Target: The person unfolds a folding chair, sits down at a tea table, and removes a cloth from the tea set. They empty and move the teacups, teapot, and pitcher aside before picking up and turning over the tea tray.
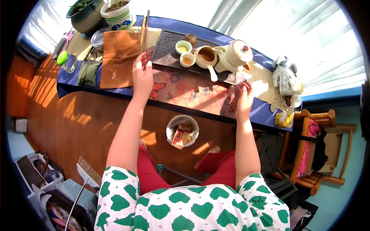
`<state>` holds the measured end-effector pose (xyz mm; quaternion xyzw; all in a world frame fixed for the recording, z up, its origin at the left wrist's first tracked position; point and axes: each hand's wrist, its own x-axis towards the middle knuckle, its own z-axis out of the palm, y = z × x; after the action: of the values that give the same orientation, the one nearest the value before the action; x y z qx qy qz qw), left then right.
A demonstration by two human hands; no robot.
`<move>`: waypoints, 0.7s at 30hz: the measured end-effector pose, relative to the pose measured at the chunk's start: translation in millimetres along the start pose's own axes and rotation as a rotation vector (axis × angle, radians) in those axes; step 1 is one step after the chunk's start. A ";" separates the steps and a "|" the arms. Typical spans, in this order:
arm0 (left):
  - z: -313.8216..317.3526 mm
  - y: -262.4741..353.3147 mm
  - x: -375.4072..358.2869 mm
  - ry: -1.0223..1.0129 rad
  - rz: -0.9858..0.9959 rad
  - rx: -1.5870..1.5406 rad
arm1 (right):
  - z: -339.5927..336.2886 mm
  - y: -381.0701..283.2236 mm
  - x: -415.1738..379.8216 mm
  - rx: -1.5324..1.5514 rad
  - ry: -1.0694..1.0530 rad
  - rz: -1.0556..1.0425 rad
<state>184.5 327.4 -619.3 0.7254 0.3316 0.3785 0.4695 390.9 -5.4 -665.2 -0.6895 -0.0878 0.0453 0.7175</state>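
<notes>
No lettering can be read: green and blue print marks the white bucket toward the far left corner of the tabletop, a pale label sits on the yellow packet at the near right corner, and a red packet in the waste bin below the near edge bears markings too small to make out

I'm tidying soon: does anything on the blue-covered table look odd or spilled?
Possibly: small pale bits show on the brown rectangular cloth, toward its near edge, like scattered crumbs; too small to identify. Nothing else stands out.
</notes>
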 end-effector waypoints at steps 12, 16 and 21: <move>47.2 -7.7 71.2 -0.130 -0.045 0.812 | 33.1 9.2 69.7 -0.928 -0.066 -0.076; 50.7 -12.5 67.3 -0.028 -0.033 0.720 | 34.9 9.2 67.7 -0.619 -0.077 -0.055; 54.1 -13.7 68.9 -0.002 -0.064 0.627 | 32.3 23.9 69.1 -0.665 -0.049 -0.103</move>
<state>263.2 366.4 -630.5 0.8244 0.4544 0.2421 0.2349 453.9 40.3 -683.5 -0.8793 -0.1497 -0.0055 0.4521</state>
